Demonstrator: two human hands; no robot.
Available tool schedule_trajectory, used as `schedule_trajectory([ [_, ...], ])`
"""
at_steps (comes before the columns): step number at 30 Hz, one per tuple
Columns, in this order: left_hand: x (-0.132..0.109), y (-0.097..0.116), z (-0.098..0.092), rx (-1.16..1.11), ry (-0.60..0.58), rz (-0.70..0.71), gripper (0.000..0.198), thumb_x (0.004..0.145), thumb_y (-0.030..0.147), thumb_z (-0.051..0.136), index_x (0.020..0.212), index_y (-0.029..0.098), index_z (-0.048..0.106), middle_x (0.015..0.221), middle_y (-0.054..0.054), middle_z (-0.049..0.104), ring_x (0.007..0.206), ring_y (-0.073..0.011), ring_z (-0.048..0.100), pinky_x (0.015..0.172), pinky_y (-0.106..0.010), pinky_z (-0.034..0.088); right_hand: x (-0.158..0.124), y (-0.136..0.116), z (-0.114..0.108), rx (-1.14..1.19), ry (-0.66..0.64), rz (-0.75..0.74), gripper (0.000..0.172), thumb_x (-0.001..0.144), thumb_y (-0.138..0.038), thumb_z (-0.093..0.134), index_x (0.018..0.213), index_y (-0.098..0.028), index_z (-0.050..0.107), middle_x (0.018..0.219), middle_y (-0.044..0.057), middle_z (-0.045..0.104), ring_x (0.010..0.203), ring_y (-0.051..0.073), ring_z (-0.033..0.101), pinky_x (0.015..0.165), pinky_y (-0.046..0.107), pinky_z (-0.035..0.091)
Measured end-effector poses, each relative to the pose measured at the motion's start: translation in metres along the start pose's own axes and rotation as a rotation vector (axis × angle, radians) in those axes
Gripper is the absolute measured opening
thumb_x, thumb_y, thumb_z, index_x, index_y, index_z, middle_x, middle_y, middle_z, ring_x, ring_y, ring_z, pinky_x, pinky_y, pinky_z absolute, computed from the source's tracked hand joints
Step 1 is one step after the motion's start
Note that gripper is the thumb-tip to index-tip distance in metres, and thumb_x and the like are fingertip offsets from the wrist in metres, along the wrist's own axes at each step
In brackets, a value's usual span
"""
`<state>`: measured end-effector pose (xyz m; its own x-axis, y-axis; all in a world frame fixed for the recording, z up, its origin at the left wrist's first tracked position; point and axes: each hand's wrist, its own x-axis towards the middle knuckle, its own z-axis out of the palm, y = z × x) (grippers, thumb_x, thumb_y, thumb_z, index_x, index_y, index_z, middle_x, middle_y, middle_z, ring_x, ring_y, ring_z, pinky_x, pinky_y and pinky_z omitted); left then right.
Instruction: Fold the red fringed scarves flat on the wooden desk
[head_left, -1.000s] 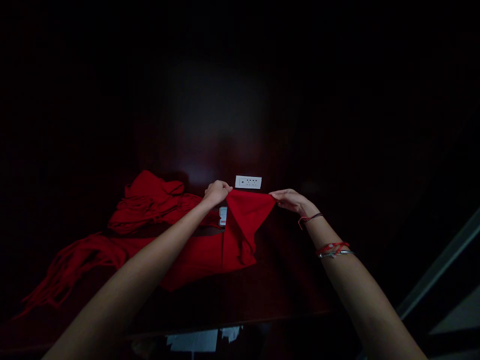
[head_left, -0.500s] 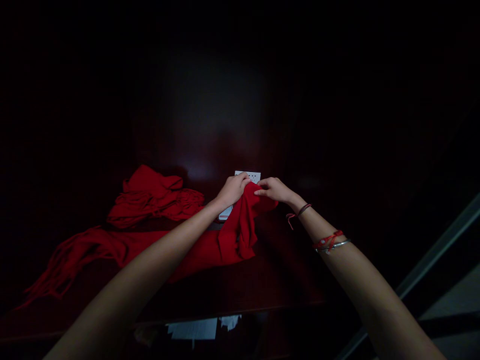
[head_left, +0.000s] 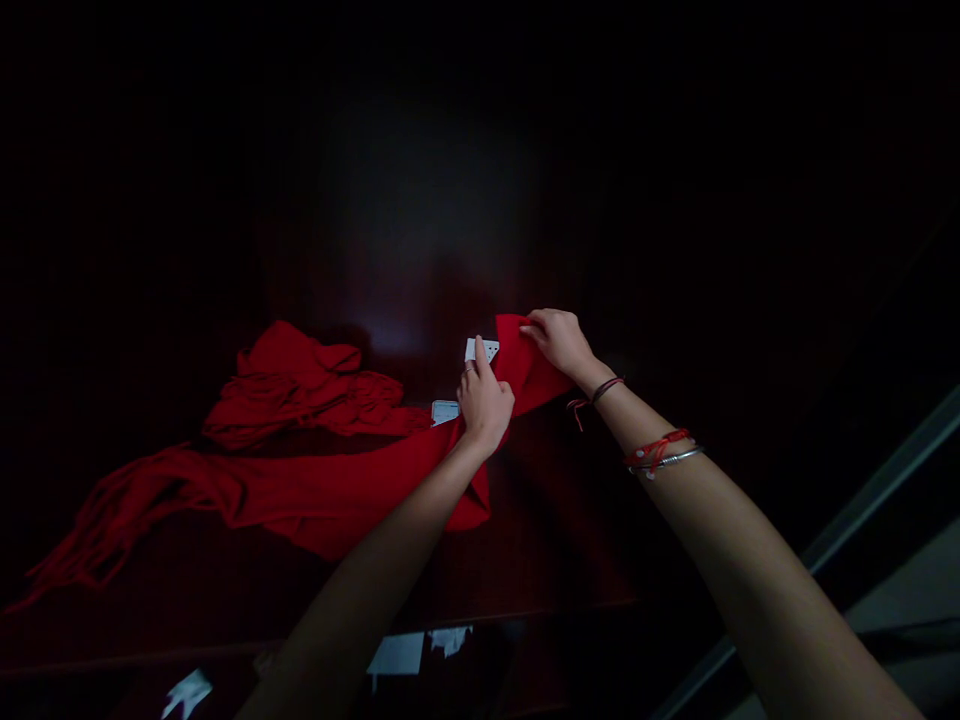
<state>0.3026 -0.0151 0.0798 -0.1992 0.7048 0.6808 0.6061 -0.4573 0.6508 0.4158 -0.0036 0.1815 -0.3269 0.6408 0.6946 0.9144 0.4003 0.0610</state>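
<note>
A long red scarf (head_left: 360, 487) stretches across the dark wooden surface, its fringed end at the left. My right hand (head_left: 562, 340) pinches the upper edge of its other end and holds that part raised. Against the cloth lies my left hand (head_left: 486, 405), index finger stretched forward and thumb apart; its other fingers are partly hidden. A second heap of red fringed cloth (head_left: 300, 390) rests behind the scarf at the left.
A white power socket panel (head_left: 480, 349) shows behind my left fingers. A small pale rectangular thing (head_left: 445, 411) lies beside that hand. Beneath the surface's front edge are white papers (head_left: 397, 654). A pale rail (head_left: 885, 490) runs along the right.
My right hand has moved up and slightly right, spreading the scarf's end outward. My left hand has come down and nearer, its fingers now stretched along the cloth.
</note>
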Motion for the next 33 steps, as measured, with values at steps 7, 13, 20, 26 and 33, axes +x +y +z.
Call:
schedule_trajectory([
  [7, -0.011, -0.014, -0.018, 0.074, -0.066, 0.174, 0.056, 0.072, 0.016, 0.044, 0.124, 0.021, 0.024, 0.111, -0.012, 0.040, 0.105, -0.0264, 0.038, 0.086, -0.040, 0.030, 0.006, 0.023, -0.015, -0.053, -0.007, 0.189, 0.020, 0.078, -0.030, 0.043, 0.082, -0.017, 0.058, 0.079, 0.009, 0.057, 0.077, 0.020, 0.049, 0.068, 0.027, 0.034],
  [13, -0.063, -0.022, 0.006, 0.185, -0.116, 0.109, 0.038, 0.067, 0.047, 0.051, 0.090, 0.015, 0.049, 0.111, -0.014, 0.034, 0.107, -0.0319, 0.032, 0.083, -0.044, 0.032, 0.008, 0.025, -0.011, -0.103, -0.068, 0.291, 0.021, 0.076, -0.030, 0.047, 0.085, -0.017, 0.059, 0.081, 0.009, 0.057, 0.079, 0.020, 0.051, 0.066, 0.027, 0.036],
  [20, -0.043, -0.010, 0.042, 0.116, -0.007, -0.085, 0.031, 0.071, 0.034, 0.050, 0.094, 0.014, 0.042, 0.107, -0.012, 0.037, 0.090, -0.0200, 0.048, 0.077, -0.029, 0.037, -0.001, 0.021, -0.004, -0.242, -0.144, 0.375, 0.026, 0.078, -0.034, 0.042, 0.092, -0.018, 0.057, 0.089, 0.009, 0.058, 0.082, 0.020, 0.053, 0.065, 0.025, 0.038],
  [26, -0.030, -0.031, 0.038, 0.190, -0.127, -0.115, 0.014, 0.070, 0.013, 0.045, 0.082, 0.018, 0.048, 0.092, -0.007, 0.049, 0.079, -0.0168, 0.053, 0.068, -0.025, 0.039, -0.002, 0.022, -0.004, -0.232, -0.092, 0.367, 0.027, 0.079, -0.036, 0.039, 0.092, -0.020, 0.056, 0.088, 0.008, 0.059, 0.080, 0.020, 0.053, 0.062, 0.026, 0.038],
  [33, 0.104, -0.022, -0.040, 0.235, -0.049, 0.243, 0.019, 0.070, 0.004, 0.038, 0.081, 0.015, 0.050, 0.078, -0.005, 0.052, 0.080, -0.0164, 0.049, 0.073, -0.027, 0.037, 0.005, 0.034, -0.021, -0.122, 0.194, 0.357, 0.028, 0.080, -0.032, 0.036, 0.087, -0.016, 0.057, 0.078, 0.010, 0.058, 0.071, 0.019, 0.051, 0.062, 0.028, 0.036],
])
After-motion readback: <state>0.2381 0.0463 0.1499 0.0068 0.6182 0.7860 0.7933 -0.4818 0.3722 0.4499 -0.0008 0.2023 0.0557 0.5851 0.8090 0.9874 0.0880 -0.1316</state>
